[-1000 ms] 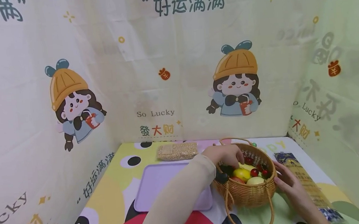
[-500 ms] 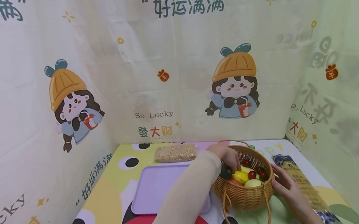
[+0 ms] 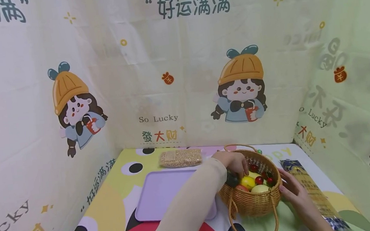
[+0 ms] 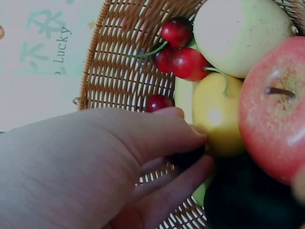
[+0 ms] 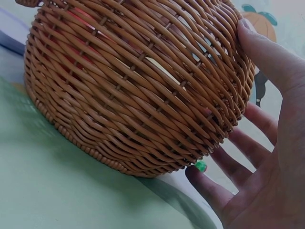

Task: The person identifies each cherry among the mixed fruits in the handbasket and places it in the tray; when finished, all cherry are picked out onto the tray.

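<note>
A brown wicker basket holds fruit. My left hand reaches into its left side, and in the left wrist view the thumb and fingers pinch a small dark round fruit, partly hidden. Beside them lie a yellow lemon-like fruit, a red apple, a pale round fruit, red cherries and a large dark, blurred thing. On the basket's right side, my right hand rests against the outer wall, its fingers spread and fairly straight in the right wrist view.
Left of the basket lies a purple tray, partly behind my left sleeve. A clear bag of grains is at the back. A long gold-and-blue packet lies right of the basket, whose rope handle hangs in front.
Over the last second my left fingers have dipped a little deeper into the basket. The head view has shifted slightly. My right hand stays against the basket.
</note>
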### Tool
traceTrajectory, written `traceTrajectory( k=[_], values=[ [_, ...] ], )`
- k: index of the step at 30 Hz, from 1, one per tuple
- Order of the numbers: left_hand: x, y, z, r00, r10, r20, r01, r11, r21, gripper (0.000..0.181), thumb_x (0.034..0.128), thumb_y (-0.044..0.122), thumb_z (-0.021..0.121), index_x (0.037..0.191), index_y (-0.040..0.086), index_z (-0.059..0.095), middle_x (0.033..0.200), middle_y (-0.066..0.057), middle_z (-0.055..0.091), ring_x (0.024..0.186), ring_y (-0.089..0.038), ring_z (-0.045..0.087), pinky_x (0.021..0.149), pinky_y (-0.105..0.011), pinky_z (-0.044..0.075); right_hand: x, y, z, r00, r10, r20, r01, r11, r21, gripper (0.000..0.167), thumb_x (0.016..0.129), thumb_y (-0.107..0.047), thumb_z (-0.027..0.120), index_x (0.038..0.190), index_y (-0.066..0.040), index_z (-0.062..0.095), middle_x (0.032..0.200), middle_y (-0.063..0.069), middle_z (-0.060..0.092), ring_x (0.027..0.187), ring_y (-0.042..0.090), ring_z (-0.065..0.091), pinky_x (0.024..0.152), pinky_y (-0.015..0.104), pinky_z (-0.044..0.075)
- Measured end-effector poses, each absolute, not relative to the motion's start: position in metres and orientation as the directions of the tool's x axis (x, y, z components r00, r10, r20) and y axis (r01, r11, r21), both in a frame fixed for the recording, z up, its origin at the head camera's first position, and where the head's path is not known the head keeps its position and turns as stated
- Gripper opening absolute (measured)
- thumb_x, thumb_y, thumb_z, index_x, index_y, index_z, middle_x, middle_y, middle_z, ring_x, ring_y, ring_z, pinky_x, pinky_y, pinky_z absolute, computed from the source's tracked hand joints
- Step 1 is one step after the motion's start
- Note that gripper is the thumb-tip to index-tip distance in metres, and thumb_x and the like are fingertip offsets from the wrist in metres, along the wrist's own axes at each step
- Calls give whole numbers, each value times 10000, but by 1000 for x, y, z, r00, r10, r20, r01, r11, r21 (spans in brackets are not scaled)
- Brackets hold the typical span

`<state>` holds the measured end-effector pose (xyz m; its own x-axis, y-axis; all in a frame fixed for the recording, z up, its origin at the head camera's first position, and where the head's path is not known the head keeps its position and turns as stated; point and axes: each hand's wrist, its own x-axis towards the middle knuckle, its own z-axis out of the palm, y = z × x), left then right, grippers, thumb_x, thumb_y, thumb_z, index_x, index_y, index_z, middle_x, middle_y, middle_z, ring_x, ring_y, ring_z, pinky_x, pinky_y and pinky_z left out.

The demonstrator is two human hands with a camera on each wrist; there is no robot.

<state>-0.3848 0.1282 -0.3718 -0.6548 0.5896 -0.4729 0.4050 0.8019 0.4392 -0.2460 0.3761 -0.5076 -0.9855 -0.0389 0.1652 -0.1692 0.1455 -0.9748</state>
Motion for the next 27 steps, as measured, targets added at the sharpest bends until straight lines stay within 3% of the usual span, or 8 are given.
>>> traceTrajectory(
  k=[5,10,15,22,27],
  values=[
    [-384,123,-368,-665,628,-404,446,768,460,257,955,98,859,1193,191,826,993,89,733,873,-83,680,840,-256,620,-247,374,-507,-983,-44,179,-184,149,-972,643,1178,-197,515,1773,-193,273,1541,-271,447,1313,-173,534,1010,200,555],
    [-378,111,-362,-650,704,-286,537,691,484,270,974,119,827,1237,176,807,1076,104,714,952,-85,628,803,-229,562,-247,375,-508,-977,-56,203,-209,137,-968,643,1175,-167,512,1772,-175,272,1531,-294,461,1323,-167,535,1021,192,546],
    [-368,98,-364,-612,777,-151,553,556,621,269,997,114,816,1262,154,799,1226,92,751,1106,-30,647,924,-180,547,-246,376,-508,-977,-66,205,-212,138,-968,646,1176,-170,510,1774,-189,268,1549,-277,459,1331,-162,536,1017,206,564],
    [-345,76,-377,-550,835,31,460,272,845,269,1030,143,806,1298,135,790,1196,107,787,1097,40,713,946,-156,588,-245,376,-508,-974,-75,212,-220,126,-967,651,1175,-161,510,1776,-188,261,1531,-307,476,1333,-154,545,1014,222,577],
    [-316,56,-379,-566,817,109,389,148,909,298,1063,192,768,1360,167,782,1279,123,795,1174,56,707,1010,-171,565,-245,375,-509,-974,-72,215,-223,131,-966,658,1173,-153,514,1778,-185,257,1528,-318,461,1334,-165,536,1018,206,564]
  ],
)
